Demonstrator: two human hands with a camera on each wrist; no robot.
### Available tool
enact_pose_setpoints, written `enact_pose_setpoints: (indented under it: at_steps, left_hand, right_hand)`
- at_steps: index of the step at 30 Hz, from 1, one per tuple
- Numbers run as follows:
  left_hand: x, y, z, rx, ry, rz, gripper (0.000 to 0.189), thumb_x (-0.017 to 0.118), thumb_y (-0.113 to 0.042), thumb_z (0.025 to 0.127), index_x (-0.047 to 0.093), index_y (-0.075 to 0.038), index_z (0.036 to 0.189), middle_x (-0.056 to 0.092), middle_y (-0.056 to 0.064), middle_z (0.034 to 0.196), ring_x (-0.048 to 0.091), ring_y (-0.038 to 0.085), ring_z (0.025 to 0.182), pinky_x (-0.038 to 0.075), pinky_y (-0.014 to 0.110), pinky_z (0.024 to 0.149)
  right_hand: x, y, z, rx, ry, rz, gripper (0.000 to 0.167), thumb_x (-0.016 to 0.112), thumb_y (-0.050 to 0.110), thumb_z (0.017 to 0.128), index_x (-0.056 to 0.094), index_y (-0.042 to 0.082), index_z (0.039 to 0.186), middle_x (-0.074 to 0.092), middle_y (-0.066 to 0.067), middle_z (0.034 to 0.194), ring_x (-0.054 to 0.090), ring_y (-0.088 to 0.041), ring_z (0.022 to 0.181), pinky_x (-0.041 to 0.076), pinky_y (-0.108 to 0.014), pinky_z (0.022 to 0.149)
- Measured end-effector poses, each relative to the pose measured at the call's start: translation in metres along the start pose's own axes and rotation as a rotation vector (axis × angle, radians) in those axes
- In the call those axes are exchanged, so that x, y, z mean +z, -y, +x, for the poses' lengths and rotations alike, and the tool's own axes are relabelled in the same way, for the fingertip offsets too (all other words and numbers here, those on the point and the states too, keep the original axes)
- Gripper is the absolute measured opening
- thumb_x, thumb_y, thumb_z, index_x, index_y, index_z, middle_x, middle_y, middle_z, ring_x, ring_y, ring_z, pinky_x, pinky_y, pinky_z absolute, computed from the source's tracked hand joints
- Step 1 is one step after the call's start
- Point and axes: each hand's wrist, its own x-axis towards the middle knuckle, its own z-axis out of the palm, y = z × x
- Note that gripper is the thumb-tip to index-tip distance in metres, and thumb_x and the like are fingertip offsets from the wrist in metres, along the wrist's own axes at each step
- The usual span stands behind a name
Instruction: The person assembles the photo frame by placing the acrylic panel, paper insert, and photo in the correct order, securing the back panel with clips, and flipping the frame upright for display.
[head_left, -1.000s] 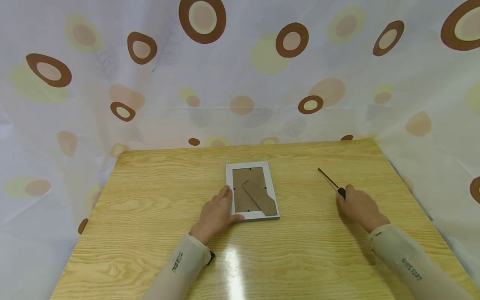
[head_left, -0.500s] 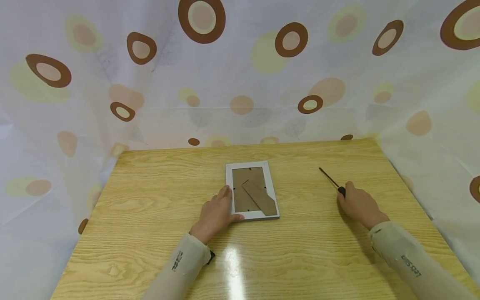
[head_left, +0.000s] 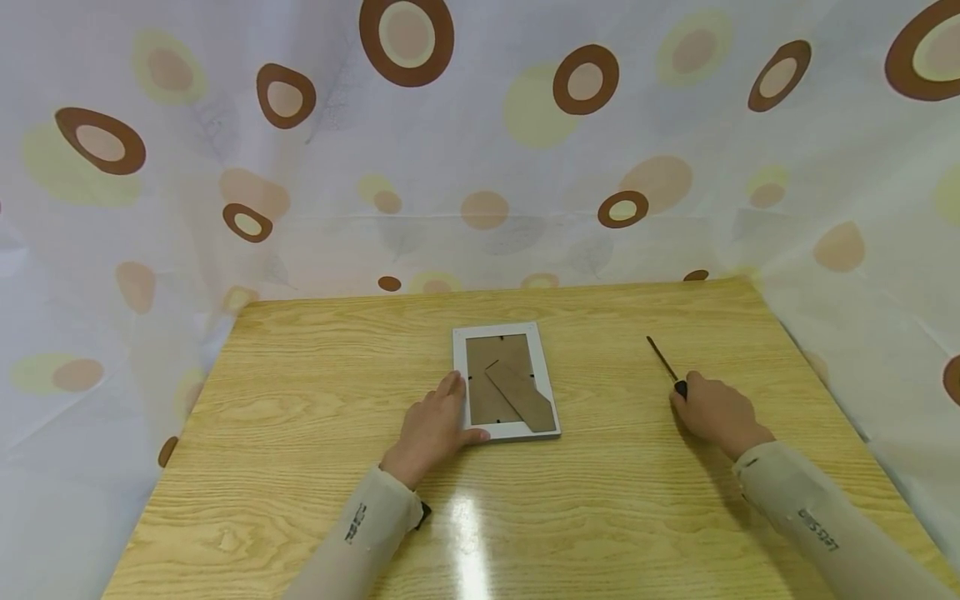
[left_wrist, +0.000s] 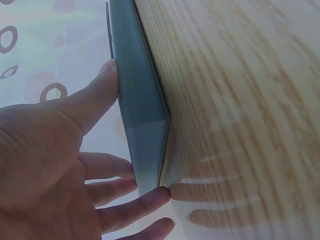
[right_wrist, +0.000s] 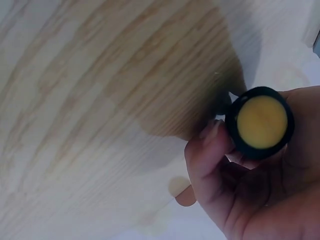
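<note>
A white picture frame [head_left: 552, 414] lies face down on the wooden table, its brown backing and folded easel stand upward. My left hand [head_left: 432, 429] touches its near-left corner, thumb along the near edge and fingers at the left side. In the left wrist view, the frame's bluish side edge [left_wrist: 140, 90] runs past my thumb, and the fingers are spread and fairly straight. To the right, my right hand [head_left: 718, 414] grips a screwdriver [head_left: 663, 357] by its black handle, the thin shaft pointing away and leftward. The right wrist view shows the handle's yellow end [right_wrist: 262, 122] above curled fingers.
The light wooden table [head_left: 300, 392] reaches back to a white sheet [head_left: 480, 150] printed with brown, yellow and peach rounded shapes. This sheet also hangs along the left and right sides. A bright reflection lies on the tabletop near the front.
The screwdriver's tip has swung slightly to the right, and my right hand has turned a little with it. My left hand and the picture frame stay in place.
</note>
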Motion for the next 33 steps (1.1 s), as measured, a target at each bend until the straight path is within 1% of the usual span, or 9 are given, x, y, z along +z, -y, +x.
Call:
enact_pose_setpoints:
  at_steps: [6,12,16,21,26,28,30,33]
  left_hand:
    - [0.0006,-0.0008,0.0005,-0.003,0.011,-0.003,0.096,0.078,-0.054,0.082,0.04,-0.002,0.154,0.035,0.014,0.164,0.056,0.043,0.13,0.054,0.056,0.094]
    - [-0.001,-0.0019,-0.0005,-0.008,0.015,-0.003,0.096,0.078,-0.054,0.083,0.04,-0.003,0.154,0.034,0.014,0.164,0.056,0.043,0.13,0.054,0.056,0.093]
    - [-0.0012,-0.002,-0.0008,-0.005,0.009,-0.002,0.096,0.078,-0.054,0.082,0.04,-0.002,0.154,0.035,0.014,0.163,0.056,0.043,0.129,0.055,0.055,0.091]
    - [0.0008,0.0,-0.0003,0.0,0.005,-0.002,0.097,0.078,-0.054,0.083,0.038,-0.002,0.155,0.034,0.014,0.164,0.056,0.042,0.13,0.055,0.055,0.091]
    - [0.0009,0.0013,-0.0015,0.01,0.004,0.003,0.096,0.077,-0.055,0.084,0.038,-0.002,0.155,0.034,0.014,0.164,0.056,0.042,0.13,0.055,0.055,0.091]
    - [0.0005,0.0012,-0.0019,0.011,0.01,0.008,0.096,0.076,-0.055,0.084,0.037,-0.003,0.156,0.033,0.013,0.164,0.056,0.042,0.13,0.055,0.055,0.091]
    - [0.0003,0.0011,-0.0022,0.013,0.011,0.013,0.096,0.075,-0.055,0.085,0.037,-0.003,0.156,0.033,0.013,0.165,0.055,0.042,0.131,0.054,0.055,0.092]
    - [0.0002,0.0007,-0.0019,0.009,0.017,0.011,0.097,0.075,-0.055,0.085,0.035,-0.004,0.157,0.031,0.013,0.166,0.054,0.042,0.133,0.054,0.055,0.094]
  right_hand:
    - [0.0046,0.0013,-0.0035,-0.023,-0.024,0.026,0.04,0.047,0.026,0.105,0.052,-0.014,0.106,0.063,-0.026,0.079,0.059,-0.03,0.062,0.043,-0.039,0.052]
    - [0.0065,0.0018,-0.0058,-0.065,-0.051,0.035,0.042,0.049,0.027,0.106,0.052,-0.015,0.106,0.061,-0.024,0.076,0.058,-0.028,0.06,0.042,-0.037,0.051]
    - [0.0076,0.0013,-0.0066,-0.075,-0.057,0.03,0.045,0.049,0.03,0.106,0.051,-0.015,0.108,0.059,-0.021,0.075,0.056,-0.026,0.058,0.04,-0.035,0.05]
    - [0.0088,0.0003,-0.0068,-0.086,-0.073,0.028,0.044,0.049,0.029,0.106,0.052,-0.014,0.107,0.059,-0.02,0.074,0.055,-0.025,0.057,0.04,-0.035,0.049]
    - [0.0081,0.0012,-0.0082,-0.072,-0.071,0.028,0.045,0.049,0.032,0.105,0.052,-0.013,0.106,0.058,-0.017,0.071,0.053,-0.025,0.056,0.037,-0.034,0.048]
    - [0.0067,0.0015,-0.0088,-0.051,-0.063,0.02,0.05,0.049,0.038,0.105,0.053,-0.012,0.108,0.057,-0.015,0.07,0.052,-0.024,0.055,0.037,-0.034,0.047]
    - [0.0047,0.0018,-0.0089,-0.031,-0.062,0.014,0.053,0.048,0.043,0.105,0.054,-0.01,0.107,0.058,-0.014,0.069,0.053,-0.024,0.054,0.037,-0.033,0.046]
    - [0.0014,0.0017,-0.0082,-0.016,-0.1,-0.002,0.058,0.045,0.05,0.105,0.055,-0.007,0.102,0.058,-0.013,0.069,0.053,-0.023,0.052,0.038,-0.033,0.044]
